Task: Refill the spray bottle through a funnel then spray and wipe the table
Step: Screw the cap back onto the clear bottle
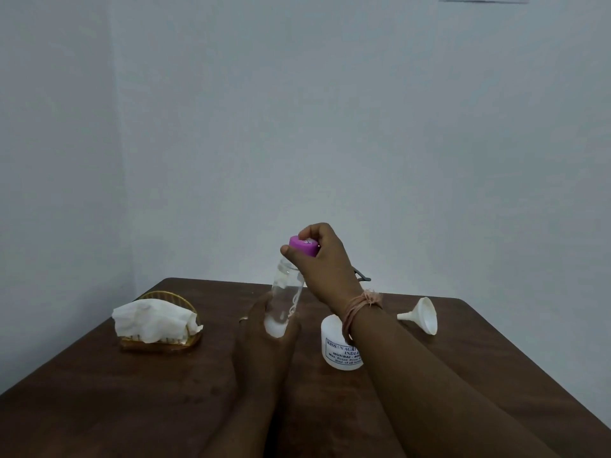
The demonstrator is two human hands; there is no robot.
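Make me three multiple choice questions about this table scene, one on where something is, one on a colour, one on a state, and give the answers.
1. Where does the funnel lie?
A. on the table to the right of the white bottle
B. in the tissue holder
C. in the clear bottle's neck

2. What colour is the cap under the right hand?
A. green
B. pink
C. black

3. How is the clear bottle?
A. lying flat on the table
B. held tilted in the left hand
C. standing alone, untouched

Answers: 1 A, it lies on its side on the bare wood, right of the white bottle; 2 B, pink shows between the fingers; 3 B, the left hand grips its base.
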